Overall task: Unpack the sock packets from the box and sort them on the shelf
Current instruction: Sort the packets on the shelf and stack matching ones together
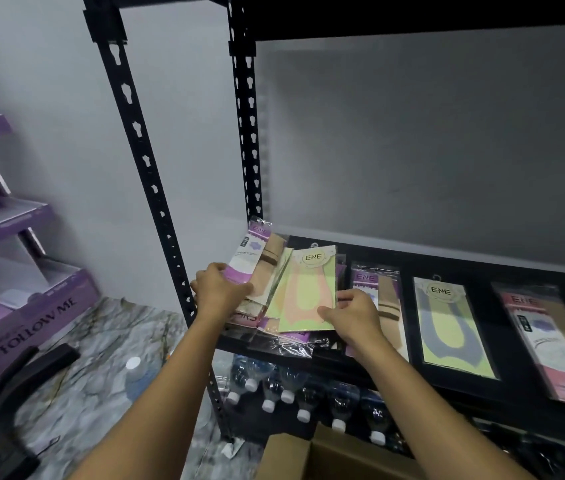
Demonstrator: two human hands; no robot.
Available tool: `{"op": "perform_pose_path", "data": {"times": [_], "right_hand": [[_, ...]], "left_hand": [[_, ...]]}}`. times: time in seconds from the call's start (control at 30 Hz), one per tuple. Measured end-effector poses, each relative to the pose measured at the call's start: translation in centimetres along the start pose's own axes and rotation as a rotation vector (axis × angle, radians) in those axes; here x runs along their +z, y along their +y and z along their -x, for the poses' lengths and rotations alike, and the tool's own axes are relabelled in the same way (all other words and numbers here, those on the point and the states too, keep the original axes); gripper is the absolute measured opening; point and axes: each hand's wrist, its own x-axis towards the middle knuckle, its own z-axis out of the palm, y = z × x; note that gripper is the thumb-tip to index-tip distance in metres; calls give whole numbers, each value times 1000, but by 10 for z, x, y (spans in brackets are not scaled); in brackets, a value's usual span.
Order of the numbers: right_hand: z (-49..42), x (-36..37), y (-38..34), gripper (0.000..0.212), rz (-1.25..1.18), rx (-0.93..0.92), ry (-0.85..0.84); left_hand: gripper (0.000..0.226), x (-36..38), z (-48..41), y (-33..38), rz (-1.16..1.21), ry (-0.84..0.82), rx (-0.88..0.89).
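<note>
Purple stand (24,306), far left: cut off by the frame edge. The front panel reads "FOLLOW ME", upside down; smaller print is illegible. Below it, a black curved part (7,386) is cut off and cannot be identified. A blurred white cap (133,364) stands on the marble floor (101,334).

Left hand (220,289): fingers curled round the left edge of a fanned stack (256,271) of sock packets at the left end of the shelf (464,389). The top purple header reads "ENE"; the lower packets are mostly covered.

Green packet (312,292): lies on top of the stack, round label "ENE". Right hand (353,317): thumb and fingers pinch its lower right corner.

Further right, three packets lie flat on the shelf, apart:
- beige packet (383,303), partly hidden by the right hand;
- grey packet (447,327), label "ENE";
- pink packet (547,344), blurred, cut off at the right.

Under the shelf: bottles (274,389) with white caps. Box (308,455): at the bottom edge, open, interior not visible.
</note>
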Motion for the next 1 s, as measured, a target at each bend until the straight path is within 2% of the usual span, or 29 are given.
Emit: {"op": "perform_pose_path", "data": {"times": [0.07, 0.13, 0.33, 0.53, 0.77, 1.0], "right_hand": [[3, -3, 4, 41, -105, 26, -17], [9, -7, 6, 39, -196, 38, -27], [32, -38, 11, 36, -322, -38, 34], [59, -85, 13, 37, -423, -96, 115], [90, -132, 27, 42, -457, -123, 182], [106, -157, 48, 37, -462, -83, 209]], "left_hand": [[56, -5, 9, 4, 358, -37, -61], [47, -9, 20, 7, 613, -93, -118], [42, -14, 71, 5, 1002, -123, -186], [42, -1, 123, 11, 1164, -205, -186], [49, 31, 162, 8, 1135, -317, -222], [59, 49, 192, 16, 1162, -381, -271]]}}
